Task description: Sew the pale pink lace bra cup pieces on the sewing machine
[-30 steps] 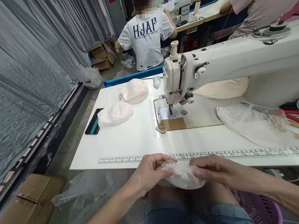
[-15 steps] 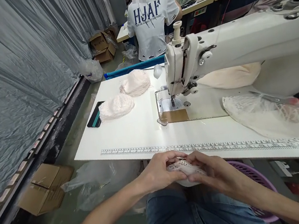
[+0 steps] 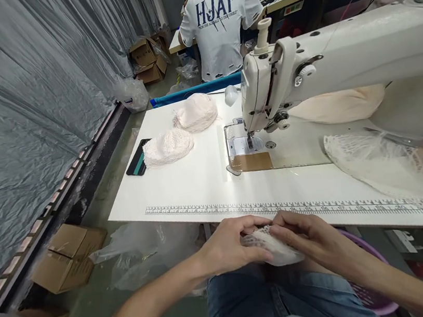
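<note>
Taking clock directions from the held piece, a brown cardboard box is sitting on the floor at nine. At ten, a flat black-and-teal rectangle is lying on the glossy white table, partly covered by a pale pink heap of lace pieces; a second pale pink fabric heap is resting just behind, at eleven. The left hand is curling thumb and fingers around the left end of a small white lace piece, which is hanging over the lap, just off the table's near edge. It is probably behaving as something light, soft and limp, its mesh likely snagging or stretching easily, so the denser, plainer side seems the safer hold. The right hand is pinching its upper right side. A purple plastic basket is standing at four, a white sewing machine is filling twelve to two, and a white lace-edged panel is lying at two.
</note>
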`<state>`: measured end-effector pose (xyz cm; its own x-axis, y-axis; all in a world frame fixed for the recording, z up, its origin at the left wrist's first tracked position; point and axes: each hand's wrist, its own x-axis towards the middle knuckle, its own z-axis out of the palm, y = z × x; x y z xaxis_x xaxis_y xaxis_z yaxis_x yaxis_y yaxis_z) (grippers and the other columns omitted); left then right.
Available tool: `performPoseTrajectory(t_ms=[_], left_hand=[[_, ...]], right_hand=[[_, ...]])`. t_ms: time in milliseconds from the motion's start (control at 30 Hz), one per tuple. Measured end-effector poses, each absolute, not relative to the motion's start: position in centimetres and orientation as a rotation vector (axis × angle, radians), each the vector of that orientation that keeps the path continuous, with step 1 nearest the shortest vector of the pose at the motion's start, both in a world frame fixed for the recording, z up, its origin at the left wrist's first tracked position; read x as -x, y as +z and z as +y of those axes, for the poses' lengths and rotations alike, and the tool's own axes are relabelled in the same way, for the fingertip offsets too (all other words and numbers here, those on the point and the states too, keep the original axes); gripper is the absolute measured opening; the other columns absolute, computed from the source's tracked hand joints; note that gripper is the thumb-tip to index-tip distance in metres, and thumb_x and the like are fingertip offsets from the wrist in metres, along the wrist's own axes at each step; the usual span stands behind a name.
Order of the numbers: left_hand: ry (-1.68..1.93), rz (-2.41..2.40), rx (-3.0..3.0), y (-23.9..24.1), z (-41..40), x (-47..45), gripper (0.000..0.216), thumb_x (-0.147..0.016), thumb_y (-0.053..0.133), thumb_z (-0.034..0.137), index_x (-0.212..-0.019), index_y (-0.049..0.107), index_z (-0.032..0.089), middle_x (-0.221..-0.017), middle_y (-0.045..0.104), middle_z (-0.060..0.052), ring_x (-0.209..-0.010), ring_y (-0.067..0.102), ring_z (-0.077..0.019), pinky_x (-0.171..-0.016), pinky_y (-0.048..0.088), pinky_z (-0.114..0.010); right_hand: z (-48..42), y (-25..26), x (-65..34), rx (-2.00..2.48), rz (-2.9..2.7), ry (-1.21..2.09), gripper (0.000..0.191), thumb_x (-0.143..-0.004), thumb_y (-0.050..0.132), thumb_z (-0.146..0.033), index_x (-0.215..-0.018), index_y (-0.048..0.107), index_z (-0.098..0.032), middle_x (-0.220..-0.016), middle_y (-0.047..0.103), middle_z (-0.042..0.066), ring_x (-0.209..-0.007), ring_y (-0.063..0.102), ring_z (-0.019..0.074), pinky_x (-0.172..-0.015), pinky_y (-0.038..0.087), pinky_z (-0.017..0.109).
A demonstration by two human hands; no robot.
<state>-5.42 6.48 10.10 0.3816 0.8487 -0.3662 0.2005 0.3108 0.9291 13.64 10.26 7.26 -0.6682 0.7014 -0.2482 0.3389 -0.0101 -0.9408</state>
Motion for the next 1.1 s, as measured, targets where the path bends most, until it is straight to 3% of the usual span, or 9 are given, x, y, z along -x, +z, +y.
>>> performPoseTrajectory(t_ms=[133, 233, 433, 733, 900, 1100], left_hand=[[0.575, 1.149, -0.949, 10.0, 6.6, 5.4, 0.040, -0.068, 0.072, 0.040, -0.095, 0.067, 0.011, -0.078, 0.066, -0.006, -0.073, 0.060, -0.0159, -0.069, 0.046, -0.026], [0.600, 1.204, -0.898, 9.9, 6.7, 5.7, 0.037, -0.065, 0.074, 0.045, -0.075, 0.064, 0.010, -0.064, 0.061, -0.001, -0.058, 0.054, -0.0094, -0.060, 0.043, -0.022], [0.530, 1.175, -0.828, 9.8, 6.9, 6.6, 0.041, -0.062, 0.076, 0.046, -0.072, 0.059, 0.011, -0.057, 0.056, 0.003, -0.051, 0.047, -0.0049, -0.053, 0.037, -0.018], [0.529, 1.099, -0.665, 8.9, 7.1, 6.0, 0.044, -0.049, 0.085, 0.036, -0.079, 0.066, 0.010, -0.058, 0.061, 0.002, -0.051, 0.051, -0.0065, -0.055, 0.041, -0.019], [0.556, 1.165, -0.645, 8.6, 7.1, 5.6, 0.032, -0.052, 0.083, 0.036, -0.066, 0.069, 0.010, -0.054, 0.060, 0.001, -0.047, 0.049, -0.0062, -0.055, 0.041, -0.020], [0.576, 1.152, -0.579, 8.3, 7.1, 5.9, 0.035, -0.050, 0.085, 0.035, -0.067, 0.067, 0.010, -0.056, 0.062, 0.001, -0.051, 0.053, -0.0073, -0.056, 0.042, -0.019]], right_hand=[[10.4, 7.7, -13.7, 1.075, -1.989, 1.728, 0.042, -0.086, 0.041, -0.056, -0.067, 0.047, -0.019, -0.058, 0.038, -0.003, -0.054, 0.034, 0.0107, -0.048, 0.025, 0.024], [10.9, 7.9, -14.0, 0.954, -1.917, 1.952, 0.041, -0.083, 0.048, -0.057, -0.072, 0.053, -0.018, -0.062, 0.043, -0.002, -0.057, 0.037, 0.0111, -0.051, 0.028, 0.024], [11.7, 8.1, -15.0, 0.814, -1.699, 2.381, 0.031, -0.076, 0.064, -0.046, -0.071, 0.057, -0.015, -0.060, 0.043, -0.004, -0.056, 0.035, 0.0086, -0.051, 0.025, 0.023], [12.5, 7.8, -15.2, 0.794, -1.800, 2.376, 0.034, -0.080, 0.058, -0.048, -0.075, 0.060, -0.015, -0.063, 0.044, -0.003, -0.061, 0.039, 0.0107, -0.057, 0.028, 0.025], [12.9, 7.8, -15.6, 0.700, -1.882, 2.323, 0.037, -0.084, 0.052, -0.051, -0.073, 0.056, -0.015, -0.064, 0.041, -0.003, -0.061, 0.036, 0.0104, -0.057, 0.027, 0.025], [12.9, 8.0, -15.2, 0.723, -1.798, 2.374, 0.032, -0.078, 0.063, -0.044, -0.070, 0.055, -0.014, -0.057, 0.038, -0.006, -0.051, 0.030, 0.0064, -0.049, 0.020, 0.023]])
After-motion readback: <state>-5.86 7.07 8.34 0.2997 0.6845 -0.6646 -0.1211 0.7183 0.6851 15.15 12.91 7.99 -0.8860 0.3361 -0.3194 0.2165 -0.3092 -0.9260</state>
